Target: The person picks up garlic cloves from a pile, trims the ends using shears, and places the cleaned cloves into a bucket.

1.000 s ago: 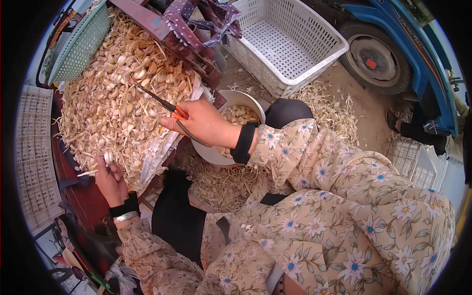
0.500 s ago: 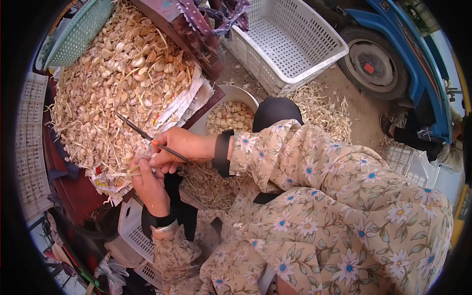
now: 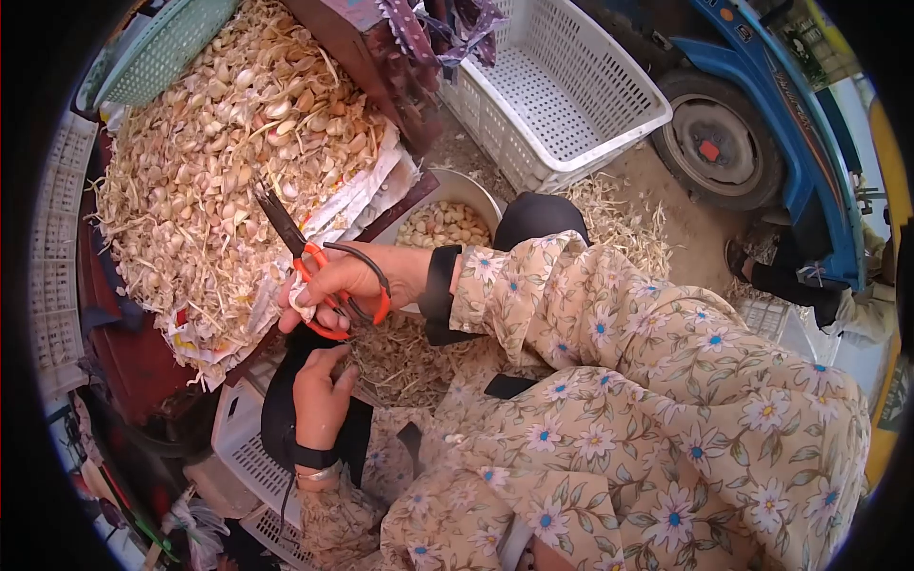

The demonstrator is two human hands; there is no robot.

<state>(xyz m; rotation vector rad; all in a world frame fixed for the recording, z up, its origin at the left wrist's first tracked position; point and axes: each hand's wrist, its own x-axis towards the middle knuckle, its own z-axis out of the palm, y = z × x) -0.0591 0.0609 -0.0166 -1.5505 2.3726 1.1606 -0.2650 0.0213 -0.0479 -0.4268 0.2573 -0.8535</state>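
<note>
My right hand is closed around scissors with orange and black handles, their dark blades pointing up over the garlic pile. A whitish garlic clove is also pinched between that hand's thumb and fingers. Just below, my left hand has its thumb apart from its bent fingers, with nothing visible in it. It is over my dark-clothed leg, beside dry garlic husks. A white bucket partly filled with peeled-looking cloves stands beyond my right wrist.
The pile lies on white sacking over a dark red surface. A green basket is at the upper left. A white crate stands beside a blue vehicle's wheel. Another person's leg shows at right.
My hands have separated. The left dropped down and away from the pinch near the pile's edge; the right turned the scissors, bringing their handles into view, and keeps a clove.
</note>
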